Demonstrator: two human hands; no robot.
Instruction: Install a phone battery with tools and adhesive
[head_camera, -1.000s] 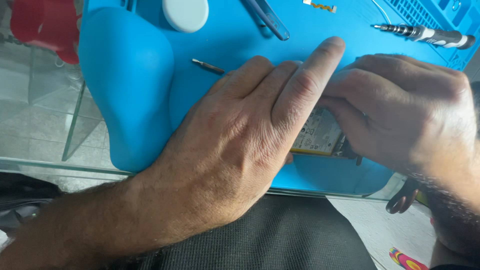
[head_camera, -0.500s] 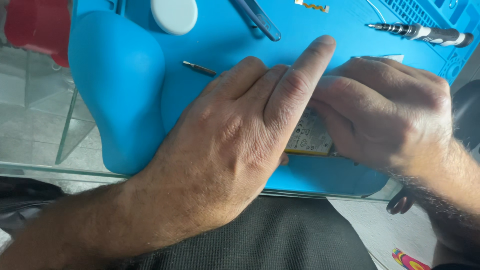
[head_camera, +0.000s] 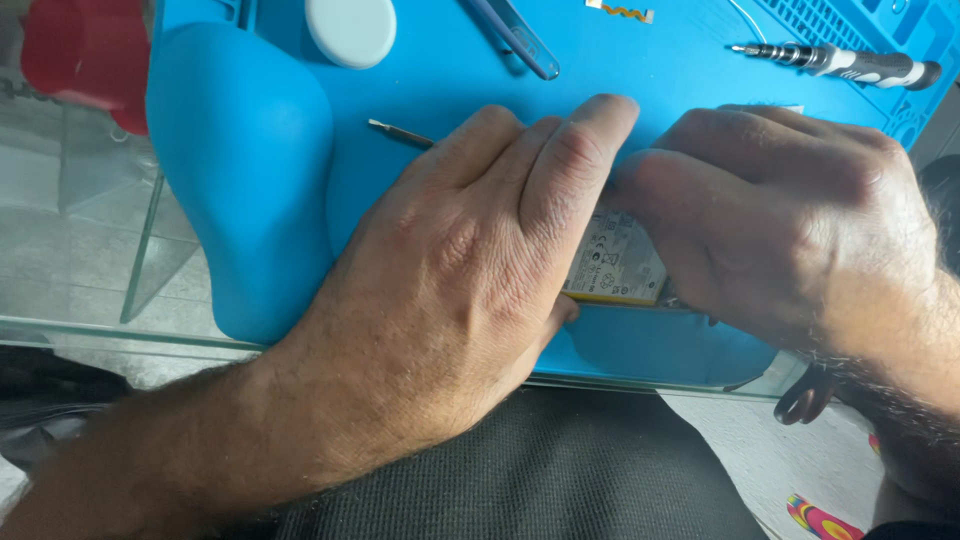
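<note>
My left hand (head_camera: 470, 260) lies flat across a small flat device with a pale labelled battery (head_camera: 615, 262), fingers together and pointing up and right. My right hand (head_camera: 790, 220) comes in from the right, its fingers curled over the device's right side and touching the tips of my left fingers. Only a narrow strip of the battery with a yellow edge shows between the two hands. The device rests on a blue silicone work mat (head_camera: 250, 170). A thin metal bit (head_camera: 398, 132) pokes out from under my left fingers.
On the mat's far side lie a white round disc (head_camera: 350, 30), blue tweezers (head_camera: 515, 38), a small gold flex strip (head_camera: 620, 12) and a precision screwdriver (head_camera: 840, 62). The mat sits on a glass table (head_camera: 90, 330). A red object (head_camera: 75, 55) stands at far left.
Both hands have kept their hold on the device. The view has shifted slightly, and my right hand's fingers have crept a little further left over the device.
</note>
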